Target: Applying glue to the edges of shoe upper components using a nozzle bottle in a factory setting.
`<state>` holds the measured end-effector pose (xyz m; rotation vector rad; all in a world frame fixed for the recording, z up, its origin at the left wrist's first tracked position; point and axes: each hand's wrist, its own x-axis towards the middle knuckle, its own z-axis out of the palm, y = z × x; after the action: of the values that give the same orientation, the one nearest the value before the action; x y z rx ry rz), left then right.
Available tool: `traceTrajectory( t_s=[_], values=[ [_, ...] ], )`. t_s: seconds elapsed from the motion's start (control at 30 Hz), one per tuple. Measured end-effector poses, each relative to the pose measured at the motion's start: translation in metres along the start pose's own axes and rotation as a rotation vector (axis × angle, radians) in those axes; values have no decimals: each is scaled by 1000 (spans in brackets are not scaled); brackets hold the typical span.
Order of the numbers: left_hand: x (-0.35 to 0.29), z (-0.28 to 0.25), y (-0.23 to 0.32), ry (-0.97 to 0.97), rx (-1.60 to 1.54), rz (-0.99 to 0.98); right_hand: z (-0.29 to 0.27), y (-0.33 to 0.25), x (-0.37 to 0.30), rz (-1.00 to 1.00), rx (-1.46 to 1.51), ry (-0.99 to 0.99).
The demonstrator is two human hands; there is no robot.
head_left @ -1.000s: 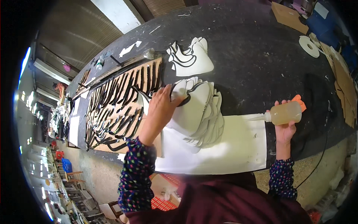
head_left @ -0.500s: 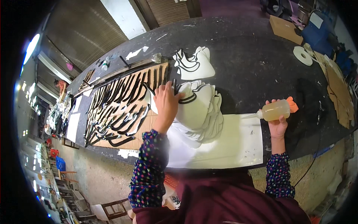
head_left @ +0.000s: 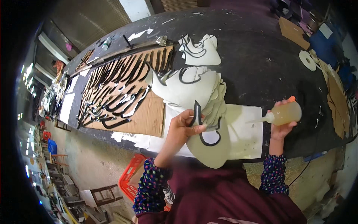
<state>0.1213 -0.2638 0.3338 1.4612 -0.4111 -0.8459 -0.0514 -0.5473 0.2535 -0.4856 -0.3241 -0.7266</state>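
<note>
At the far left, another person (head_left: pixel 57 66) is near the table's end, too small for telling what the hands do. On the floor there is a wooden chair (head_left: pixel 104 196), and nearer to the wearer a red basket (head_left: pixel 131 177).

On the left part of the dark table (head_left: pixel 253 63) lies a cardboard (head_left: pixel 149 115), on which many black strips (head_left: pixel 119 122) are spread in slanting rows.

Next comes the left hand (head_left: pixel 182 128). Its thumb and fingers are closed on a white piece (head_left: pixel 209 153), pinching it at its upper left side. This piece has a curved black edge, and it is in front of the wearer's body, its rounded lower end reaching past the near side of the table.

Just beyond it, a pile (head_left: pixel 194 89) of similar white pieces stands on a white sheet (head_left: pixel 246 130); farther behind is a smaller stack (head_left: pixel 203 52).

To the right, the right hand (head_left: pixel 281 130) is wrapped around a bottle (head_left: pixel 288 113) with yellowish liquid. The bottle lies sideways in the grip, its thin nozzle (head_left: pixel 257 120) pointing left above the sheet.

Farther right there are a white roll (head_left: pixel 307 61) and some cardboard scraps (head_left: pixel 335 112).
</note>
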Motion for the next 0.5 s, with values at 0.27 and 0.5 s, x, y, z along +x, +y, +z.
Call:
traceTrajectory(
  t_s=[0.27,0.5],
  values=[
    [-45,17,7,-66,-61,76,108,37,-4,8,-130,-366],
    [-64,16,10,-97,-198,17,136,51,-5,-10,-336,-469]
  ],
)
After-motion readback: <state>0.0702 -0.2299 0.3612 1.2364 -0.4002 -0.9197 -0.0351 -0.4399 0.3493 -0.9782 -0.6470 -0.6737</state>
